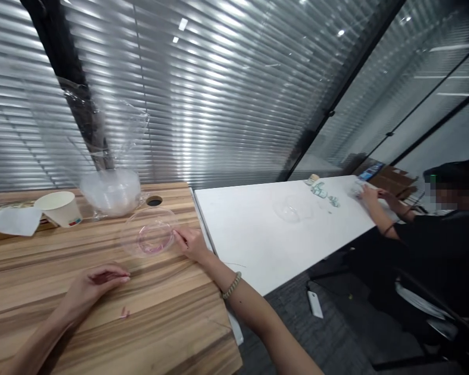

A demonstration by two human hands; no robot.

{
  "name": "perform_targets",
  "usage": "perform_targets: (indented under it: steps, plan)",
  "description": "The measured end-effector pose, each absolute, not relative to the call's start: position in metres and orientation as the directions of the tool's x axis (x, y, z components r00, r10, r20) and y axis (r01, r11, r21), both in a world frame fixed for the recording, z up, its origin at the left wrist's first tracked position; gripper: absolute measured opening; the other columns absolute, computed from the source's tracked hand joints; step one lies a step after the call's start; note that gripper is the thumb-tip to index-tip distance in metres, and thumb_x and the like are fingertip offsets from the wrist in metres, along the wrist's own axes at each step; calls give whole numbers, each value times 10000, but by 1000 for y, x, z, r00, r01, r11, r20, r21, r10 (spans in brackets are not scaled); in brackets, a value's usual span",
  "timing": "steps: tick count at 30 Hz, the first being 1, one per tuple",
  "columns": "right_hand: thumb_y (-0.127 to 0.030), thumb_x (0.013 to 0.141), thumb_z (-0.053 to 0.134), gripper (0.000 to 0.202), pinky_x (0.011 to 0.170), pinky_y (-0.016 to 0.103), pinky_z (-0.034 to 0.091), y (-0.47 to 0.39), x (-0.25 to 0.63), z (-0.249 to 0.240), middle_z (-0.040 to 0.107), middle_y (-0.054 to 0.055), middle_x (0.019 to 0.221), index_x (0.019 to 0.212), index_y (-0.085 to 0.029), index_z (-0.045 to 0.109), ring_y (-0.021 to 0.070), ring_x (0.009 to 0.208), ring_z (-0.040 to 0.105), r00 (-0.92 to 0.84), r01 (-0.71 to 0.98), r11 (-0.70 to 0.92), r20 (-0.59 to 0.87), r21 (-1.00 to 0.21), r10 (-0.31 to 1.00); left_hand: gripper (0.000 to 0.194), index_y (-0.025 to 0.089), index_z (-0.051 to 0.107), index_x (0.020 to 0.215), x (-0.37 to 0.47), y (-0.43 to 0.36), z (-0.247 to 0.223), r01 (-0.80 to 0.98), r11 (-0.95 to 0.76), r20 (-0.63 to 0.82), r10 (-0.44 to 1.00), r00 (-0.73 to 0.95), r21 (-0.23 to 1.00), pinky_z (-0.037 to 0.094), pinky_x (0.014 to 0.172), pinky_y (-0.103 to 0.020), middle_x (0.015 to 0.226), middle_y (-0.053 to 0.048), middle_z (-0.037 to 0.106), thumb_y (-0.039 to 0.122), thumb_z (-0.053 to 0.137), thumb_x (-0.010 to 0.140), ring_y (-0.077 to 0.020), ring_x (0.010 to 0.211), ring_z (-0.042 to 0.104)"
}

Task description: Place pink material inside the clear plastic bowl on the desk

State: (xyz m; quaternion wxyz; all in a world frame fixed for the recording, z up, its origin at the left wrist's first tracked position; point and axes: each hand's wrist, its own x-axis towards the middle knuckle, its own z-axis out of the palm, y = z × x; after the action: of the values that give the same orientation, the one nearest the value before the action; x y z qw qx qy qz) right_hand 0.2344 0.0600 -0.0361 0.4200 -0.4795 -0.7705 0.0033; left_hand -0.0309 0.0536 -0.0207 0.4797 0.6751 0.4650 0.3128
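The left hand (96,284) rests loosely curled and empty on the wooden counter (160,323) near its front edge. The right hand (191,244), fingers relaxed, touches the clear bowl (150,232) toward the right edge; gripping its rim seems due next.

wooden table (101,312) beside white table (258,234); slatted blinds (219,94) behind, grey carpet (328,338).

So there's this clear plastic bowl (150,232), really thin and see-through, sitting upright on the wooden surface (101,307) near its right edge. A pinkish ring shows at the bottom of it. The rim looks round and undamaged, and it isn't tipped at all.
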Motion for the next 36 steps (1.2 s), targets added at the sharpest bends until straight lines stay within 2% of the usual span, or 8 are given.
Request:
perform_targets:
  steps: [3,7,13,21,24,27,31,36]
  plan:
    - [-272,959,347,298,786,236,477,61,235,-37,674,53,931,1005,-150,615,139,858,626,-196,760,518,622,-393,758,263,275,698,654,-33,57,-26,335,-144,-2,918,397,931,487,755,-272,768,76,694,522,738,572,-175,797,610]
    - [-267,955,367,278,776,233,477,62,236,-39,675,43,949,1008,-161,618,136,860,625,-197,771,503,606,-389,771,407,225,703,674,-35,62,-29,401,-104,-72,913,401,910,492,750,-289,785,-5,699,617,691,566,-212,801,614]
    - [-286,954,352,311,736,252,491,58,236,-39,682,57,892,932,-158,635,150,805,633,-154,704,573,699,-418,699,333,177,681,676,-31,57,-25,433,-123,-77,906,416,893,479,687,-274,726,-36,685,505,704,620,-196,716,610]
    - [-242,944,381,264,691,266,494,52,237,-39,682,69,881,934,-155,630,166,781,642,-147,634,636,738,-441,659,263,143,630,654,-24,42,-15,262,-56,-57,913,405,963,424,590,-238,607,-12,614,400,686,658,-137,599,544]
    - [-239,942,392,255,677,269,493,52,238,-39,682,70,876,926,-154,632,168,759,642,-159,646,640,746,-417,647,256,133,624,685,-24,42,-17,199,-54,-39,899,436,979,409,600,-231,618,-8,598,387,651,711,-122,607,529]
    - [-245,946,383,268,651,264,488,52,238,-39,681,63,848,908,-158,633,163,733,639,-172,658,634,739,-405,651,240,134,621,698,-25,42,-21,170,-39,-37,905,424,985,411,612,-232,646,-6,602,367,680,691,-121,623,531]
    - [-246,949,380,271,631,260,478,52,238,-39,678,59,824,895,-156,630,159,707,632,-177,669,628,735,-397,654,227,140,630,676,-24,43,-24,208,-26,-63,911,407,978,428,638,-243,681,-13,623,345,723,644,-135,657,551]
    - [-239,949,384,260,627,260,470,51,238,-38,676,56,811,900,-151,624,160,698,628,-178,668,632,740,-393,648,224,149,663,719,-23,43,-22,232,-24,-77,906,416,972,459,694,-271,741,-33,660,361,709,666,-159,713,585]
